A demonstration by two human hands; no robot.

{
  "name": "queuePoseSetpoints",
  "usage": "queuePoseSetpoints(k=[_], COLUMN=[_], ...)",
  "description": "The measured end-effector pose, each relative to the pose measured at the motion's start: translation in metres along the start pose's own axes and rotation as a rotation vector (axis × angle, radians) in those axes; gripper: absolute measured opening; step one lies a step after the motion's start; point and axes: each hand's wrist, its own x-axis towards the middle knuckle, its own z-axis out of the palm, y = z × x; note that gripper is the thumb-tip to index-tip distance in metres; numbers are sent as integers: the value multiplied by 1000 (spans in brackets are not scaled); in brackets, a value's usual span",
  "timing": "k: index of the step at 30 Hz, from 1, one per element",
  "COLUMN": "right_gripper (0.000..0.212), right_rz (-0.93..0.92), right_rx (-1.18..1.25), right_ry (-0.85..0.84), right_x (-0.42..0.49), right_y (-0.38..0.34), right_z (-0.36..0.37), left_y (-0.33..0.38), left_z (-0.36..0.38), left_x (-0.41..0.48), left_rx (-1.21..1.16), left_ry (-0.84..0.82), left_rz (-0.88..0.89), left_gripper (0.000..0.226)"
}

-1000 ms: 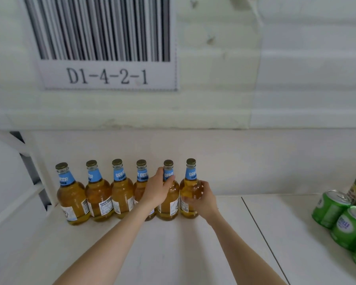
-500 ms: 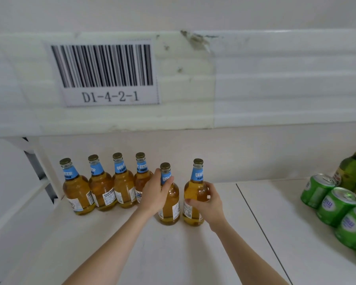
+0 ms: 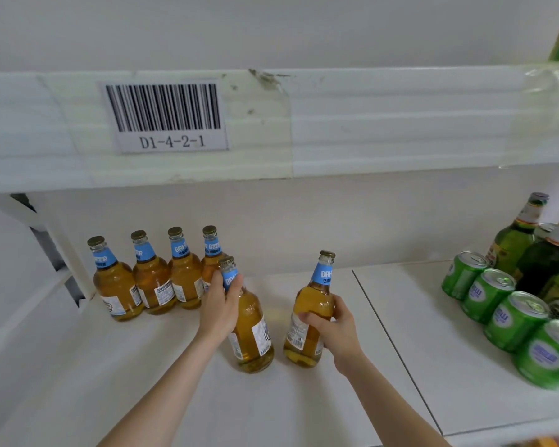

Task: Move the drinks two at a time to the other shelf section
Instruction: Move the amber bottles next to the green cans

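Presently, left hand (image 3: 220,306) gripping left bottle (image 3: 253,337), right hand (image 3: 334,329) gripping right bottle (image 3: 313,296), perhaps lifted

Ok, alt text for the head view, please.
The left hand grips one amber bottle, the right hand a second amber bottle, in front of four matching bottles at the back left of the white shelf. Green cans and green bottles stand in the section to the right; a barcode label above reads D1-4-2-1.

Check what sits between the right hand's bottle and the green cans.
Nothing stands there: only bare white shelf crossed by a panel seam, between the bottle and green cans, per the head view.
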Motion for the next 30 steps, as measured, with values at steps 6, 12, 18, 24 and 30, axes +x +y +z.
queuePoseSetpoints(k=[6,12,18,24,30], right_gripper=[55,55,56,55,57], right_rz=[-1,-29,-36,-63,-71], right_rx=[-13,-52,-60,-99,-135], right_ry=[-2,-28,-36,-33,-31], right_x=[-20,-37,-61,-87,-112], right_y=[-1,-10,-18,-24,-33], right_z=[-17,-42,-80,-141,-206], left_y=[4,22,47,68,96], left_z=[7,19,39,76,120], left_x=[-23,-50,-89,-136,-181], left_rx=[20,50,66,92,70], left_ry=[-16,-29,-12,3,-16], left_rz=[-11,-16,13,30,45], left_gripper=[27,22,27,30,27])
